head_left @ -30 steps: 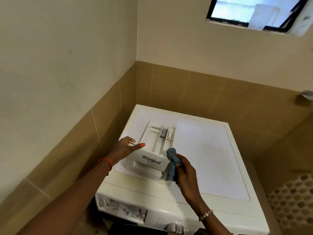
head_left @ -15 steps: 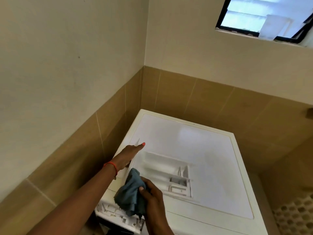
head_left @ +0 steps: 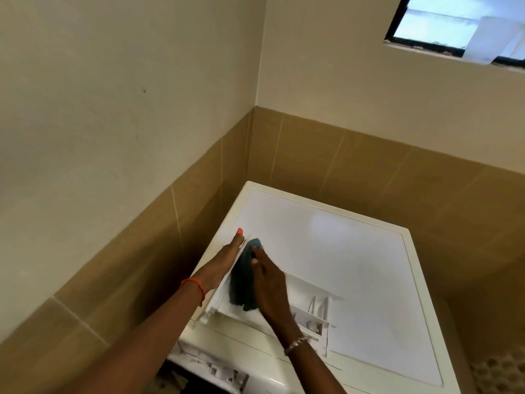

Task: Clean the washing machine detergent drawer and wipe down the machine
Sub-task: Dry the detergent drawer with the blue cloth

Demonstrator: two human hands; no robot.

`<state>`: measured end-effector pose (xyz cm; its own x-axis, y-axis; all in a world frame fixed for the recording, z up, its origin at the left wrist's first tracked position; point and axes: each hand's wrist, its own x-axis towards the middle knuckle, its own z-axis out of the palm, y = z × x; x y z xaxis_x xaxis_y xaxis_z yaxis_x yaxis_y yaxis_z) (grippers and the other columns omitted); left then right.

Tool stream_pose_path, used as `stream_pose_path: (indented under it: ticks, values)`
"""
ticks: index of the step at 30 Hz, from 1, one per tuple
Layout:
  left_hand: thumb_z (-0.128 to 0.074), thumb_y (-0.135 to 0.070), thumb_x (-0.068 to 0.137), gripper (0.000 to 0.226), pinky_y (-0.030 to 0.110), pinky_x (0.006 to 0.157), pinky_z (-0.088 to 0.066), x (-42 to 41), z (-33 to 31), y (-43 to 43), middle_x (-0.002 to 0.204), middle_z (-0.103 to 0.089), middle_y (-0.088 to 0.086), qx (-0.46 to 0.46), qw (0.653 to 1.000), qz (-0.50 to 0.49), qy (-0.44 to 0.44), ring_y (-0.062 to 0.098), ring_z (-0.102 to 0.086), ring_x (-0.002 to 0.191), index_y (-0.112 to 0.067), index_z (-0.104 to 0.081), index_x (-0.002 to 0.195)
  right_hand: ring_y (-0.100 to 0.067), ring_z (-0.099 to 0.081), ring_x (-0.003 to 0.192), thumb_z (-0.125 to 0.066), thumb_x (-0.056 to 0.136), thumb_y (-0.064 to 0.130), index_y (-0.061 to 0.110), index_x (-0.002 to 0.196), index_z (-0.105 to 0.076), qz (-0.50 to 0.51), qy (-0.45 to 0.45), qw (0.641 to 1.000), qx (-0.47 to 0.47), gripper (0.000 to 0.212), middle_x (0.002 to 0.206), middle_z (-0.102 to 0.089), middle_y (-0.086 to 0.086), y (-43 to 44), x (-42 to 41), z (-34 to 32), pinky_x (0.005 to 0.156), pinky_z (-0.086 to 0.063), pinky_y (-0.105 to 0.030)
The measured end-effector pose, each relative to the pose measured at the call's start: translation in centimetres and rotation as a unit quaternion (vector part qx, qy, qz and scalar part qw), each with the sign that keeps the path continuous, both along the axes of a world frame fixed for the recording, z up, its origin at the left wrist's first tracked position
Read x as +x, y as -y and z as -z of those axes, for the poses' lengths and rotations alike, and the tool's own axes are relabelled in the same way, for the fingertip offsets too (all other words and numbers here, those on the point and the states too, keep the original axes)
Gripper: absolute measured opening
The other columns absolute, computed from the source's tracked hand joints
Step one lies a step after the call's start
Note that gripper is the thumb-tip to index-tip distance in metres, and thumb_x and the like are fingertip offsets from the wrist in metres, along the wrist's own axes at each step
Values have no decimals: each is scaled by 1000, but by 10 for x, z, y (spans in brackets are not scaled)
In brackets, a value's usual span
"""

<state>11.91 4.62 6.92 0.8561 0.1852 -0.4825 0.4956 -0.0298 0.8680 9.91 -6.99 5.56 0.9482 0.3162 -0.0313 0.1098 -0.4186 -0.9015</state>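
Under the flat, open-fingered right hand (head_left: pixel 270 282), a dark teal cloth (head_left: pixel 241 285) presses the white, compartmented detergent drawer (head_left: pixel 315 308); the straight-fingered left hand (head_left: pixel 227 258) braces its side.

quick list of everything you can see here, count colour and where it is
washing machine: 1, white, in the tiled corner
detergent drawer: 1, white, lying out on the machine's top, near left part
drawer slot: 1, white, open at the machine's front left
cloth: 1, teal, against the drawer
window: 1, dark frame, upper right
sheet: 1, white, hanging at the window
wall tiles: many, brown, lower band of both walls
red bracelet: 1, left wrist
beaded bracelet: 1, right wrist
left hand: 1, straight along the drawer's left side
right hand: 1, flat fingers pressing the cloth
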Motion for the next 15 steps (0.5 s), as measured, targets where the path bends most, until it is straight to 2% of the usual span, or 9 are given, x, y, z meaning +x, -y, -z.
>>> stream_pose_path:
  ticks: [1, 3, 5, 7, 10, 15]
  values:
    - [-11, -52, 96, 60, 39, 116, -12, 1, 0, 2, 157, -12, 4, 11, 1000, 3, 1, 24, -14, 144, -22, -17, 148, -18, -26, 141, -28, 102, 29, 14, 143, -32, -19, 26, 998, -54, 44, 152, -29, -5, -7, 3, 8, 116, -17, -27]
    - [-13, -47, 98, 57, 35, 115, -16, -1, -2, 5, 156, -16, 7, 37, 999, 18, 4, 24, -18, 143, -19, -18, 148, -13, 0, 145, -4, 94, 53, 16, 148, -12, -36, 76, 987, -135, 66, 158, -4, -3, -16, 7, 19, 114, 7, -24]
    - [-16, -43, 100, 53, 31, 113, -20, -1, 0, 4, 153, -25, 7, 47, 998, 27, 18, 22, -25, 141, -18, -24, 146, -11, 13, 142, 18, 75, 68, 17, 149, -1, -25, 109, 977, -181, 92, 157, 7, -2, -22, 13, 24, 110, 15, -25]
    - [-19, -43, 100, 51, 29, 113, -22, -1, 4, 2, 151, -32, 5, 40, 998, 34, 32, 18, -30, 139, -19, -31, 144, -14, 11, 144, 18, 70, 65, 16, 149, 1, -28, 123, 968, -217, 94, 158, 5, -2, -26, 14, 27, 111, 15, -28]
    - [-25, -43, 99, 52, 33, 116, -23, -1, 6, 1, 148, -37, 3, 33, 998, 29, 39, 18, -34, 137, -17, -35, 143, -17, 4, 146, 12, 72, 54, 13, 149, -4, -47, 127, 965, -223, 89, 158, -2, -5, -24, 12, 27, 112, 13, -28]
    - [-28, -46, 98, 54, 40, 113, -30, 1, 8, 0, 138, -49, 12, 37, 998, 24, 34, 25, -45, 128, -10, -44, 136, -14, 14, 142, 1, 81, 51, 11, 147, -1, -63, 150, 970, -183, 78, 156, 5, -4, -24, -15, 33, 119, 4, -30]
